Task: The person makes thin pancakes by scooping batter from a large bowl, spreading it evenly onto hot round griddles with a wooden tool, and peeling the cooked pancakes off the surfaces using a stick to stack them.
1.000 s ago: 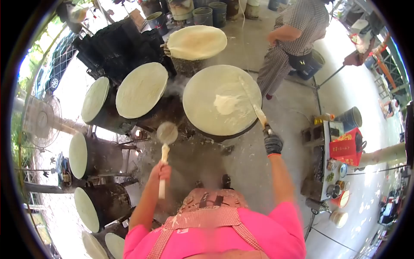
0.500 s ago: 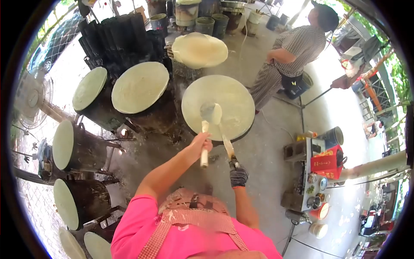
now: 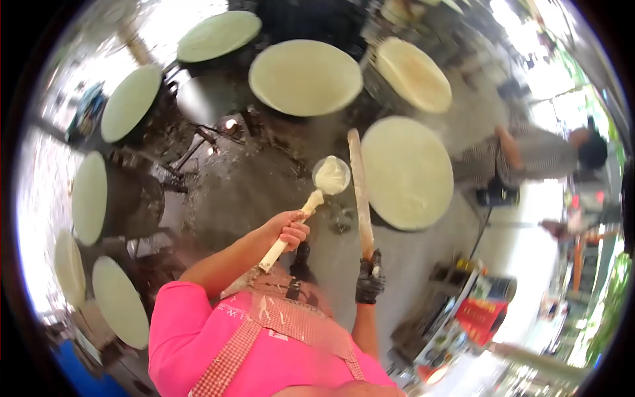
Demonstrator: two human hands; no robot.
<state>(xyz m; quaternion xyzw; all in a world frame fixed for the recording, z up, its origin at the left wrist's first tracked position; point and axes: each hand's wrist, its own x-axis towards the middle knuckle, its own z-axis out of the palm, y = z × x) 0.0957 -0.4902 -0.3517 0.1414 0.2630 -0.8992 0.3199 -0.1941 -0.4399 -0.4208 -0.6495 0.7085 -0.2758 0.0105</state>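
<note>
Ladle (image 3: 273,255) and long spatula (image 3: 360,192) have swung off the round griddle (image 3: 397,228), the left hand (image 3: 292,233) gripping the ladle's handle, apparently keeping its batter (image 3: 333,176) from spilling, the gloved right hand (image 3: 370,279) clenching the spatula beside the rim.

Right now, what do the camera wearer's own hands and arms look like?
Left hand: no glove, forearm bare below a short, bright pink sleeve. Right hand: dark glove to the wrist, forearm bare.
</note>
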